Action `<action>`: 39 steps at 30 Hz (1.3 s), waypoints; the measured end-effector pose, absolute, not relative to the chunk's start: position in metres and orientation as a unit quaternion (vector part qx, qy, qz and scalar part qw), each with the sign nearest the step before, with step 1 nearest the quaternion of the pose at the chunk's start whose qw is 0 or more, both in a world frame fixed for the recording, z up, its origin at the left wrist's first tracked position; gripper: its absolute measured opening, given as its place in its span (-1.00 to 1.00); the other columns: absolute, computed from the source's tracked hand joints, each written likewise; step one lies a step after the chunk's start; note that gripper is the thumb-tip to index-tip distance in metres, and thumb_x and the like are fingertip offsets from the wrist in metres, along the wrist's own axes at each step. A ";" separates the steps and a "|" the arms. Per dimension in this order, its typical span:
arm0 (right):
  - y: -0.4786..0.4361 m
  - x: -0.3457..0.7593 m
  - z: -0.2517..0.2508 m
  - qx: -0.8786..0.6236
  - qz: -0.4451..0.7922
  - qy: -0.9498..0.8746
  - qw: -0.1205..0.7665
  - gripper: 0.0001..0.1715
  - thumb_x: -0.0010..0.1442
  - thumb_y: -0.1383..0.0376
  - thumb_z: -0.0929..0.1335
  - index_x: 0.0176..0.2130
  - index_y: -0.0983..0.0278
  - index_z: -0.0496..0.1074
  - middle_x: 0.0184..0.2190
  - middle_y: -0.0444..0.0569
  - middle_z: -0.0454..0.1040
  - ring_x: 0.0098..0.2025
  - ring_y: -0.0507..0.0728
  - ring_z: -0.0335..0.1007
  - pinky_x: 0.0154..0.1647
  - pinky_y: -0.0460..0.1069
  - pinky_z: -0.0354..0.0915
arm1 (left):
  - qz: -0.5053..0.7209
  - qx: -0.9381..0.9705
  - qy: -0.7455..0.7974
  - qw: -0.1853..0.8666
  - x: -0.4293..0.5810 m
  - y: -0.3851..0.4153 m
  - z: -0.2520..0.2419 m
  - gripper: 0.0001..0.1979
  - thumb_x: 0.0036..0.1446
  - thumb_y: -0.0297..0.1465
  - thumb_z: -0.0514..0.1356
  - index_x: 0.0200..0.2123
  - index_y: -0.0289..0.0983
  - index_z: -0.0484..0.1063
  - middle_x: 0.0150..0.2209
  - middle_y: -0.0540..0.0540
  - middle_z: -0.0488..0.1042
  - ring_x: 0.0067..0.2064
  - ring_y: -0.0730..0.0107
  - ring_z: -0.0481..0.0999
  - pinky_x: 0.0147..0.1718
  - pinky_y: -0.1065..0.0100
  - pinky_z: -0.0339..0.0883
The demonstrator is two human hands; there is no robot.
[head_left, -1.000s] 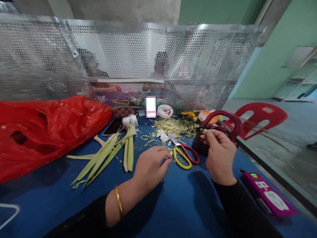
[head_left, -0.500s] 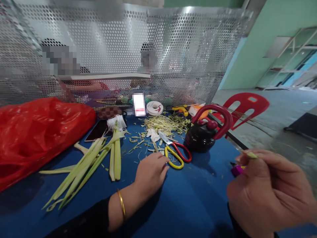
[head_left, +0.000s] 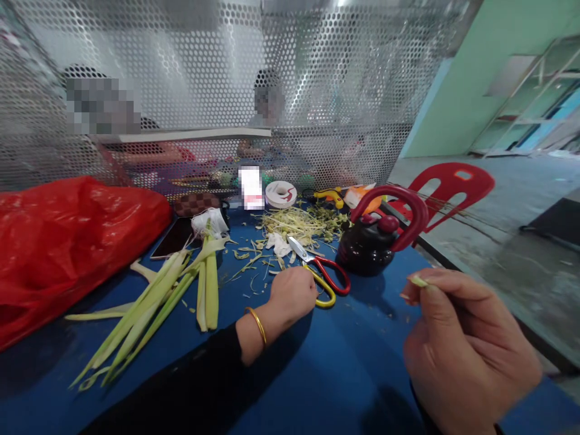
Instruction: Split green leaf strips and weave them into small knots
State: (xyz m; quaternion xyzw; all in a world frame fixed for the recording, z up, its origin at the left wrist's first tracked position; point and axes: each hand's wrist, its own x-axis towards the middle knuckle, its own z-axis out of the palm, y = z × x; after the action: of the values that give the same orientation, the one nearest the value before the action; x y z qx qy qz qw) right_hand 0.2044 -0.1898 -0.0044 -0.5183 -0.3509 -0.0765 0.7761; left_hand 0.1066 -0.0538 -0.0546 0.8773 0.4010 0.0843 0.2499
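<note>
My left hand (head_left: pixel 293 295) rests closed at the yellow handle of the scissors (head_left: pixel 322 272); its fingertips are turned away, so what it grips, if anything, is hidden. At the right, my right hand (head_left: pixel 466 344) is raised over the table edge, pinching a small pale-green plant piece (head_left: pixel 419 281) between thumb and fingertips. Long green leaf strips (head_left: pixel 145 314) lie on the blue table (head_left: pixel 344 368) to the left, beside two thicker stalks (head_left: pixel 208 290). Beyond the scissors are a crumpled white tissue (head_left: pixel 278 244) and a heap of shredded trimmings (head_left: pixel 296 223).
A dark kettle (head_left: pixel 366 249) with a red handle stands right of the scissors. A red plastic bag (head_left: pixel 81 241) covers the left side. Behind are a lit phone (head_left: pixel 251 187), a white roll (head_left: pixel 281 194) and a perforated metal screen (head_left: pixel 190 72), with people beyond it.
My left hand has moved right against the yellow scissor handle, its fingers now more curled. My right hand has shifted slightly left, still pinching the green piece. The view has tilted a little.
</note>
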 end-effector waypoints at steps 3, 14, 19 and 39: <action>-0.191 0.206 -0.004 -0.525 -0.072 -0.354 0.771 -0.89 0.15 0.47 0.38 -0.33 0.28 0.47 -0.39 -0.12 0.43 -0.41 0.01 0.32 -0.44 -0.07 0.26 | 0.112 0.856 0.396 0.312 0.103 -0.054 -0.054 -0.82 0.03 -0.39 0.12 -0.59 -0.25 0.33 -0.49 -0.05 0.39 -0.41 0.37 0.35 -0.43 0.36 0.12; -0.197 0.206 -0.006 -0.561 -0.020 -0.364 0.743 -0.97 0.16 0.39 0.39 -0.33 0.27 0.46 -0.35 -0.11 0.44 -0.40 0.02 0.33 -0.42 -0.06 0.27 | 0.174 0.562 0.425 0.688 0.035 -0.063 -0.031 -0.74 0.10 -0.20 0.20 -0.46 -0.27 0.32 -0.48 0.03 0.31 -0.46 0.55 0.25 -0.48 0.48 0.07; -0.195 0.209 -0.013 -0.607 0.027 -0.390 0.692 -0.96 0.17 0.31 0.39 -0.32 0.24 0.47 -0.38 -0.12 0.44 -0.39 0.04 0.33 -0.42 -0.07 0.26 | 0.154 0.650 0.404 0.625 0.021 -0.081 -0.026 -0.75 0.16 -0.25 0.13 -0.50 -0.26 0.34 -0.54 0.05 0.32 -0.49 0.52 0.26 -0.47 0.43 0.11; -0.158 0.212 -0.052 -0.694 0.275 -0.584 0.320 -0.83 0.12 0.32 0.28 -0.47 0.25 0.40 -0.53 -0.13 0.44 -0.45 0.08 0.32 -0.42 -0.05 0.16 | 0.164 0.843 0.369 0.355 0.030 -0.089 -0.044 -0.79 0.06 -0.38 0.19 -0.22 -0.16 0.58 -0.26 0.00 0.60 -0.23 0.31 0.52 -0.23 0.33 0.32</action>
State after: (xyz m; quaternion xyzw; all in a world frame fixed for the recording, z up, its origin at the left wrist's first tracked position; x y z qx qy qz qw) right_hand 0.2118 -0.1576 -0.0516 -0.6939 -0.5836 0.2754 0.3196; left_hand 0.0299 -0.0890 -0.0440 0.8434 0.3685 0.1643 0.3548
